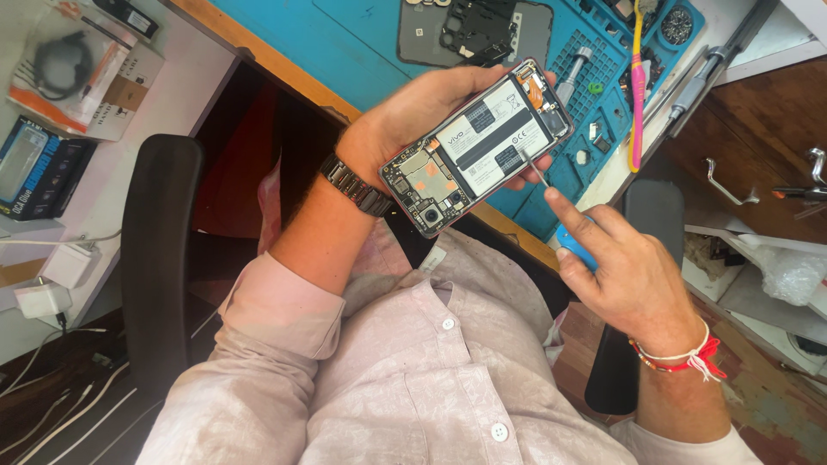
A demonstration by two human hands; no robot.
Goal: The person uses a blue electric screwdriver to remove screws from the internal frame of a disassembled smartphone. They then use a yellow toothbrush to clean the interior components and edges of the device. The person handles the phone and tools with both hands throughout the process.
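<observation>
above the lap, a little in front of the chest, the left hand (413, 108) holds an opened phone (478, 146) with its back cover off, so the battery and the circuit board are showing. the fingers are clamped around the far long edge and the thumb side supports it from below, and the phone does not touch the bench (345, 43). the long axis of the phone runs on a slant, from the camera end at lower left, near the wrist with the dark watch (357, 185), to the other end at upper right, over the blue mat (603, 77). the right hand (624, 275) is just below and to the right of the phone, closed on a small screwdriver (551, 202) with a blue handle; the index finger is stretched along it. the thin metal tip points up and left and meets the phone at its near long edge, beside the lower corner of the battery. i cannot tell if the tip sits in a screw or only rests on the surface. so the right hand is the working one and the phone lies up and left from it, very near. on the mat behind there is a dark back cover (474, 30), a pink and yellow brush (637, 95) and small parts.
</observation>
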